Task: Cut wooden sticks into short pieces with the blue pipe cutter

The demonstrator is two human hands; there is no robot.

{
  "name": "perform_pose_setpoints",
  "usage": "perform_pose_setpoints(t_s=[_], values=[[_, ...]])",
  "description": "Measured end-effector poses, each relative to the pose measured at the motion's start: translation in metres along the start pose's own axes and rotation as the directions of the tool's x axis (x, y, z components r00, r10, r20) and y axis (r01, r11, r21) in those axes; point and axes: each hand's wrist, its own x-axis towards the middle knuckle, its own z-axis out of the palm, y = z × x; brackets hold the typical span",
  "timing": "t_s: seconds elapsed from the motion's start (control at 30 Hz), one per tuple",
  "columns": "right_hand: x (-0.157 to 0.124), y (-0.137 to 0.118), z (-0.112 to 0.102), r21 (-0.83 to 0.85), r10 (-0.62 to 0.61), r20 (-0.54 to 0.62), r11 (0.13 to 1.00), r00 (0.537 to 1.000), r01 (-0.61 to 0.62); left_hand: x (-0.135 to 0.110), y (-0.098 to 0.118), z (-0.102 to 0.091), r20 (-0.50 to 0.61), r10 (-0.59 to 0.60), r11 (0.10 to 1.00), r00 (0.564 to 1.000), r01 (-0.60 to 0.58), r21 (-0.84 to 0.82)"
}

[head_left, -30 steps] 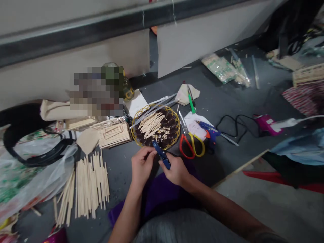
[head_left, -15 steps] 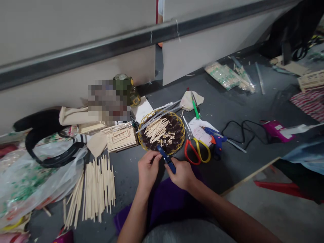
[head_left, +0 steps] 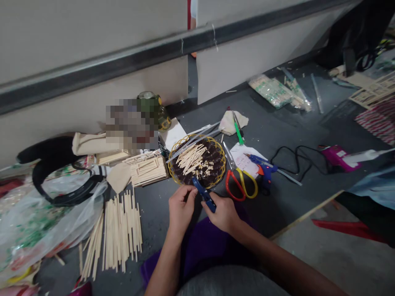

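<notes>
My right hand [head_left: 224, 213] is closed round a blue-handled cutter [head_left: 203, 195], its tip pointing up toward a round yellow-rimmed basket [head_left: 218, 148] of short wooden sticks. My left hand [head_left: 179, 209] is pinched at the cutter's tip; what its fingers hold is too small to make out. Both hands hover just in front of the basket, above a purple cloth [head_left: 200, 242] on my lap.
A pile of long wooden sticks [head_left: 119, 230] lies at left, beside a flat stick-built panel [head_left: 148, 167]. Red-and-yellow scissors [head_left: 239, 181], a blue glue gun [head_left: 262, 166] with black cord, a green pen [head_left: 238, 132], plastic bags [head_left: 46, 218] and packets of sticks [head_left: 273, 90] surround the spot.
The view shifted slightly; my hands stayed together at the cutter in front of the basket, with no clear change in grip.
</notes>
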Motion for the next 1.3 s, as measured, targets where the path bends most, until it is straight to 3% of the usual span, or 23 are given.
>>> perform_pose_setpoints(t_s=[0.1, 0.23, 0.53, 0.7, 0.8, 1.0, 1.07, 1.2, 1.3], values=[[-0.005, -0.001, -0.015, 0.228, 0.055, 0.086, 0.971, 0.995, -0.073, -0.001, 0.003, -0.002, 0.017, -0.076, 0.994, 0.997, 0.077, -0.082], [-0.014, -0.003, -0.034, 0.487, 0.017, 0.147, 0.869, 0.989, -0.088, -0.005, 0.012, -0.006, 0.046, -0.162, 0.955, 0.986, 0.168, -0.246], [-0.032, -0.012, -0.037, 0.436, 0.025, 0.117, 0.897, 0.993, -0.074, -0.031, 0.03, -0.015, 0.122, -0.167, 0.892, 0.978, 0.203, -0.404], [-0.035, -0.019, -0.039, 0.662, 0.105, 0.044, 0.742, 0.993, -0.108, -0.044, 0.03, -0.017, 0.214, -0.196, 0.871, 0.957, 0.271, -0.411], [-0.033, -0.024, -0.042, 0.754, 0.09, 0.025, 0.652, 0.996, -0.078, -0.05, 0.031, -0.015, 0.187, -0.15, 0.935, 0.971, 0.2, -0.292], [-0.03, -0.027, -0.038, 0.809, 0.099, -0.014, 0.586, 0.995, -0.047, -0.059, 0.039, -0.016, 0.201, 0.069, 0.993, 0.977, -0.047, -0.112], [-0.031, -0.028, -0.037, 0.834, 0.099, 0.02, 0.547, 0.995, -0.071, -0.06, 0.037, -0.017, 0.224, 0.052, 0.987, 0.973, -0.016, -0.158], [-0.034, -0.03, -0.04, 0.88, 0.064, 0.095, 0.462, 0.993, -0.114, -0.062, 0.028, -0.017, 0.267, -0.066, 0.919, 0.961, 0.163, -0.358], [-0.035, -0.031, -0.038, 0.897, 0.054, 0.108, 0.426, 0.993, -0.121, -0.061, 0.026, -0.015, 0.276, -0.051, 0.872, 0.96, 0.177, -0.457]])
